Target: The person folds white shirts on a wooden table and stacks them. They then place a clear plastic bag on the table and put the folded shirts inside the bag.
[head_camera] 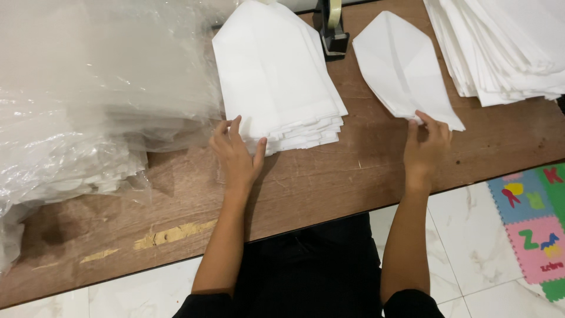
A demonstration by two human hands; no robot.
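Note:
My left hand [236, 154] rests on the brown table [329, 176] with its fingers against the near left corner of a stack of folded white sheets [276, 70]. My right hand [425, 147] pinches the near edge of a small pile of white sheets folded to a point [400, 65]. Both piles lie flat on the table.
A heap of clear plastic bags [88, 94] covers the table's left side. A tall stack of white sheets [500, 47] lies at the far right. A tape dispenser [332, 26] stands between the piles. Colourful foam floor mats [532, 229] lie on the tiled floor at right.

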